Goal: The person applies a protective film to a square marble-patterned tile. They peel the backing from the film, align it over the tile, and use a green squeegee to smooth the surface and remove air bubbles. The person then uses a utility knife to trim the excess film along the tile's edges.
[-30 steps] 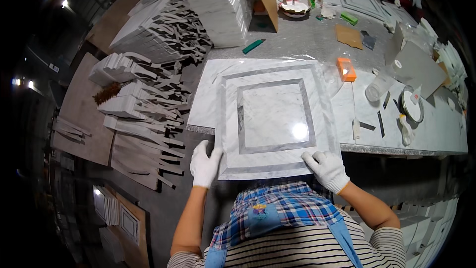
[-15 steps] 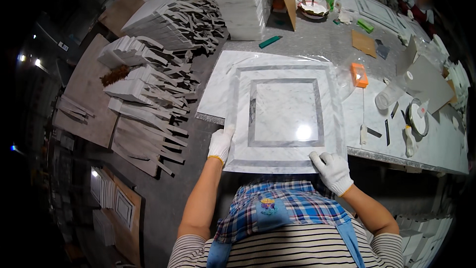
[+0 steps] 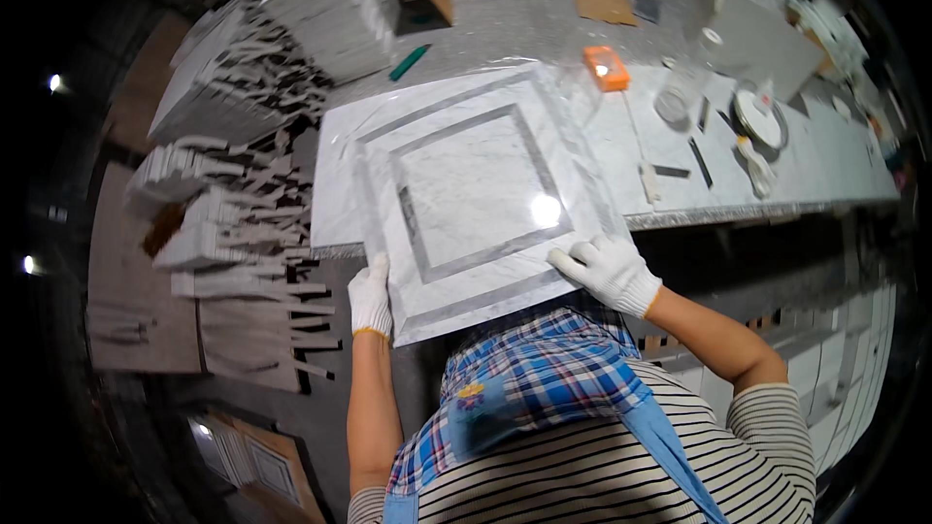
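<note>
A square white marble-patterned panel with grey inlaid border bands lies tilted across the front edge of the worktable, its near part jutting out over my apron. My left hand, in a white knit glove, grips the panel's left edge near its lower left corner. My gloved right hand holds the near right edge, with thumb and a finger on the top face and the other fingers partly hidden. A bright light reflection shows on the panel between its inner bands and my right hand.
Right of the panel lie an orange box, a clear plastic jar, a round tin and dark flat blades. A stack of white slabs stands behind. Bundled strips fill the left side.
The panel has turned counterclockwise in view and shifted left, both hands keeping their hold. The whole view has swung too, so the table and stacks appear farther left and higher.
</note>
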{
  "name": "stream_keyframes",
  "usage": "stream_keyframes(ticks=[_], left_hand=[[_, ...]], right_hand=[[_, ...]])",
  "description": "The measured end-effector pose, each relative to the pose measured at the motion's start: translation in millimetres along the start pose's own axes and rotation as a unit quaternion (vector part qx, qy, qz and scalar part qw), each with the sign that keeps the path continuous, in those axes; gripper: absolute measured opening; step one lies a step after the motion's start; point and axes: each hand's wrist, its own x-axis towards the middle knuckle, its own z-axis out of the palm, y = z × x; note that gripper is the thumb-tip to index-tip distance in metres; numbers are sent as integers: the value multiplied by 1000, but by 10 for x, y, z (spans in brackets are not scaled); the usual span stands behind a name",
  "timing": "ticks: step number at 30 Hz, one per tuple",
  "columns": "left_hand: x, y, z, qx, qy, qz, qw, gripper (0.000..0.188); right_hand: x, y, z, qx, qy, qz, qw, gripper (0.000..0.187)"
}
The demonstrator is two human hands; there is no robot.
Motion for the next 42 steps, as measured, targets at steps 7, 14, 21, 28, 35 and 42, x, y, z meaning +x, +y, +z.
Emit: stream_keyframes(ticks=[7,14,21,28,35,42], left_hand=[[124,176,132,-64,-2,-33,997,40],[175,175,50,-66,-64,-71,993,50],[-268,116,19,116,-65,41,990,61],[-824,376,211,380,-31,77,921,105],[-959,274,85,467,-84,162,865,126],[-952,241,123,550,-61,211,806,128]], right_hand=[[59,142,80,-26,60,50,997,39],[18,199,333,11,132,170,977,40],[-372,-214,128,76,197,318,924,45],[-592,-579,470,591,191,566,542,42],[-439,-401,573,666,216,561,441,27],[-478,-236,896,643,234,530,501,33]])
